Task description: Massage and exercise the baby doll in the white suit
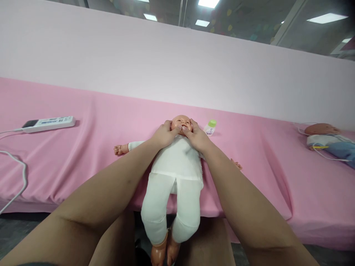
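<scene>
A baby doll (177, 159) in a white top and white leggings lies on its back, its bare feet hanging past the front edge of the pink-covered surface. My left hand (165, 135) cups the left side of the doll's head (181, 120), thumb on the chin beside the mouth. From the other side my right hand (198, 137) mirrors it, thumb near the mouth and fingers along the cheek. Both hands are closed around the head, with the thumbs almost meeting. Just right of my right hand stands a small white bottle (210, 128) with a green cap.
A white power strip (51, 124) rests at the left, with a white cable (20, 162) running off the edge. Another doll (330, 142) in blue and white lies at far right, thin tubing around it. The pink sheet (91, 147) has folds. Behind rises a pale wall (166, 62) below glass.
</scene>
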Motion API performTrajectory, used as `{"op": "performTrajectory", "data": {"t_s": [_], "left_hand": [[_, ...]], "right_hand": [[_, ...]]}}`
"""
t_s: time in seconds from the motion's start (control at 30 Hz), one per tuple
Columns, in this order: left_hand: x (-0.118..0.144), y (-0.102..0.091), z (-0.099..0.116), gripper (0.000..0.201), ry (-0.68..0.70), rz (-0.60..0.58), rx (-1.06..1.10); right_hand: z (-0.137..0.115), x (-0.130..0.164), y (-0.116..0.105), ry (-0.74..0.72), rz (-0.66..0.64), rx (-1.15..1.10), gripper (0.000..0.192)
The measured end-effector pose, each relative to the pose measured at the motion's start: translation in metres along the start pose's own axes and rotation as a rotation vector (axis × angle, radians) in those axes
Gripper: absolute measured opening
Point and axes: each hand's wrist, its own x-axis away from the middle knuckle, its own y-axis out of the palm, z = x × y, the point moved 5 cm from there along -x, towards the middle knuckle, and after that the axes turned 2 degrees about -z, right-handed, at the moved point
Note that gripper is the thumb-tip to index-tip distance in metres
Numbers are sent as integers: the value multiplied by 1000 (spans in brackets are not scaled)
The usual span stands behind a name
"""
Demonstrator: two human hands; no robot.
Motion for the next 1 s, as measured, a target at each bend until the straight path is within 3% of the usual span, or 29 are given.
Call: {"op": "performTrajectory", "data": {"t_s": [1.0], "left_hand": [[2,-1,4,69,-12,-8,-45]], "right_hand": [[1,-1,1,1,5,37,87]]}}
